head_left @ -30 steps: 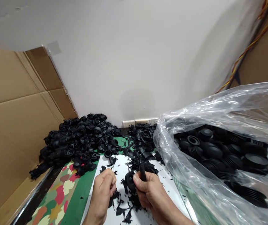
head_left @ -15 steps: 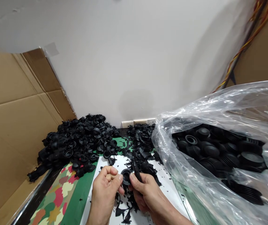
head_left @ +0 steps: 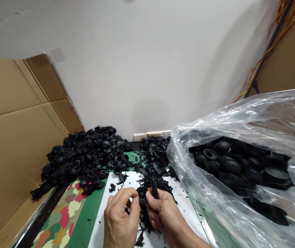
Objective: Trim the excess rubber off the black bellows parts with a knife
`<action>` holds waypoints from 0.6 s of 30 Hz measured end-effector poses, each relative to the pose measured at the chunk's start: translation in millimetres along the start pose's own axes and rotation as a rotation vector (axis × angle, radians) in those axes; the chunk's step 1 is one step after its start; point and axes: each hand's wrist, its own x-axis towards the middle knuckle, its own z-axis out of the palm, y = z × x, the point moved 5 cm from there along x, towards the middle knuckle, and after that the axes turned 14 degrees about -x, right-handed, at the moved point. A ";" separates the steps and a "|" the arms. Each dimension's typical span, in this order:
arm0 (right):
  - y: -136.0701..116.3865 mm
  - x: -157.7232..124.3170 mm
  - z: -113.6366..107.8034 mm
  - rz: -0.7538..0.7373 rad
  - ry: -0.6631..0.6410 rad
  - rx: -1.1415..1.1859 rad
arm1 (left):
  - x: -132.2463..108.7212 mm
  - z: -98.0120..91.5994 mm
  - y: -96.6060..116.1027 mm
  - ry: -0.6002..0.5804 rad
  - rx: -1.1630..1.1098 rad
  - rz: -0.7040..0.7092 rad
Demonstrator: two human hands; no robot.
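Between my hands is a black round rubber bellows (head_left: 142, 195), its ringed open end facing me. My right hand (head_left: 164, 210) is closed on its right side, thumb on the rim. A slim dark tool (head_left: 154, 186) sticks up from the same hand; its kind is not clear. My left hand (head_left: 121, 215) has its fingers curled and pinched at the left edge of the bellows, partly hiding that edge. Under both hands, torn black rubber scraps (head_left: 140, 239) lie on a white sheet (head_left: 99, 220).
A large heap of black rubber bellows (head_left: 85, 151) rises at left beside a cardboard panel (head_left: 15, 137). More black scraps (head_left: 156, 150) are piled against the wall. At right, a clear plastic bag (head_left: 186, 165) holds several black bellows (head_left: 231, 164).
My left hand has turned over, its back now facing up, and moved slightly right. The bellows and right hand shifted a little right. A black scrap now lies on the sheet's left side.
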 end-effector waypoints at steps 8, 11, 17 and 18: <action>1.9 0.8 -2.2 -0.005 0.022 -0.041 | 0.5 2.1 14.9 -0.192 0.247 0.316; 1.3 -0.5 -3.1 -0.022 0.048 -0.092 | 4.9 2.7 5.2 -0.259 0.251 0.112; 3.8 1.6 -6.4 -0.044 0.116 -0.171 | 5.6 6.4 5.7 -0.365 0.317 0.025; 5.8 3.3 -7.3 -0.038 0.123 -0.184 | 5.4 7.5 7.3 -0.377 0.335 0.049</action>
